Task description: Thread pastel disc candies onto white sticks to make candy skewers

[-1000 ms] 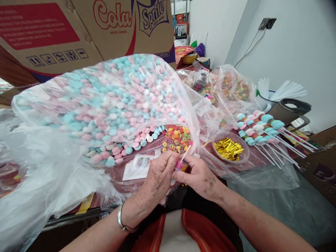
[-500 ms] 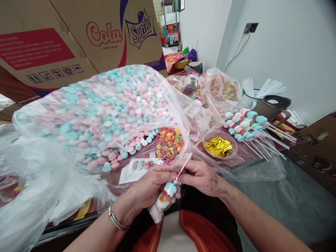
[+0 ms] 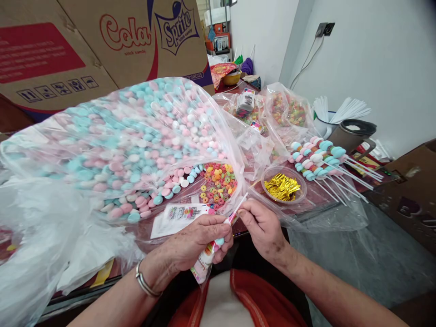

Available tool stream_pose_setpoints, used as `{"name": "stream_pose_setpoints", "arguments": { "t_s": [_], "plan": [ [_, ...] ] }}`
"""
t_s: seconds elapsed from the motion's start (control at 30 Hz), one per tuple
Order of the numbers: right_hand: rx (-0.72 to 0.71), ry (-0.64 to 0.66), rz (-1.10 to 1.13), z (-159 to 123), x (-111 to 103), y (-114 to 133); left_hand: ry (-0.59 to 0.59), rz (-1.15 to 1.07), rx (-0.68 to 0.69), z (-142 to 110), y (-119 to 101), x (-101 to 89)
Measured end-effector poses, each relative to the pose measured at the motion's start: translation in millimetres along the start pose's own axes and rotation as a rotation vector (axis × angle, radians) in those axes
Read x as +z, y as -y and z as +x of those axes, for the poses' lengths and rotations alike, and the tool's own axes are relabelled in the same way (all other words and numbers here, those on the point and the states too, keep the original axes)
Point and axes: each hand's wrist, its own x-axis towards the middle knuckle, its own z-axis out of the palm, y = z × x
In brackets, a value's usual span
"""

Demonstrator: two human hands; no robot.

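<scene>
My left hand [image 3: 204, 238] is closed around a candy skewer [image 3: 220, 242] in a clear printed wrapper [image 3: 201, 265], with its lower end hanging toward my lap. The white stick [image 3: 244, 200] points up and away from the wrapper's gathered neck. My right hand [image 3: 260, 222] has its fingers curled in a pinch at that neck, beside the stick; the fingertips partly hide what they grip. Just beyond my hands lie flat printed wrappers [image 3: 177, 214], loose ring candies [image 3: 218, 184] and a round tub [image 3: 303, 196] of gold twist ties [image 3: 282, 187].
A big clear bag of pink, blue and white candies [image 3: 136, 131] covers the table's left. Finished-looking skewers [image 3: 318, 159] are stacked on the right, near a dark mug [image 3: 354, 136] and a container of white sticks [image 3: 325, 127]. Behind stands a large carton [image 3: 126, 68].
My right hand has drawn slightly away to the right and curled into a pinch. The wrapper has been pulled up over the skewer, its neck now gathered around the stick in my left hand.
</scene>
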Motion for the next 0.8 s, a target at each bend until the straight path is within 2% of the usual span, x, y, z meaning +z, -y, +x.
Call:
{"name": "stream_pose_setpoints", "arguments": {
  "t_s": [0.07, 0.17, 0.23, 0.33, 0.4, 0.43, 0.53, 0.6, 0.63, 0.7, 0.77, 0.8],
  "plan": [
    [-0.228, -0.042, -0.25, -5.4, -4.5, 0.8, -0.035, 0.021, -0.003, 0.1, 0.9, 2.9],
    [-0.591, 0.121, -0.487, -10.9, -12.6, 1.8, -0.032, 0.031, -0.061, 1.3, 4.9, 5.9],
    [-0.69, 0.179, -0.528, -12.0, -16.9, 1.6, 0.009, 0.079, -0.131, 1.8, 6.9, 7.5],
    [-0.751, 0.262, -0.53, -10.2, -21.4, 1.1, 0.044, 0.268, -0.217, -0.3, 5.2, 12.5],
    [-0.73, 0.365, -0.539, -7.8, -22.6, 2.2, -0.016, 0.482, -0.192, -2.9, 2.3, 17.6],
    [-0.693, 0.401, -0.543, -6.3, -22.6, 3.5, -0.072, 0.615, -0.123, -3.9, 1.2, 19.8],
    [-0.523, 0.461, -0.533, 0.7, -22.9, 9.8, -0.223, 1.01, 0.284, -4.2, 1.0, 21.6],
    [-0.411, 0.512, -0.491, 9.1, -28.1, 14.0, -0.211, 1.17, 0.554, -1.7, 2.3, 17.5],
    [-0.378, 0.541, -0.461, 14.9, -33.6, 14.8, -0.182, 1.211, 0.645, 0.1, 2.7, 14.3],
    [-0.362, 0.542, -0.413, 29.7, -51.9, 11.1, -0.188, 1.212, 0.73, 3.7, 1.7, 7.2],
    [-0.35, 0.479, -0.467, 46.4, -77.9, -1.1, -0.277, 1.106, 0.687, 6.4, -1.8, 1.0],
    [-0.322, 0.444, -0.562, 54.4, -91.8, -10.0, -0.334, 1.019, 0.635, 7.2, -4.2, -1.4]
  ]
}}
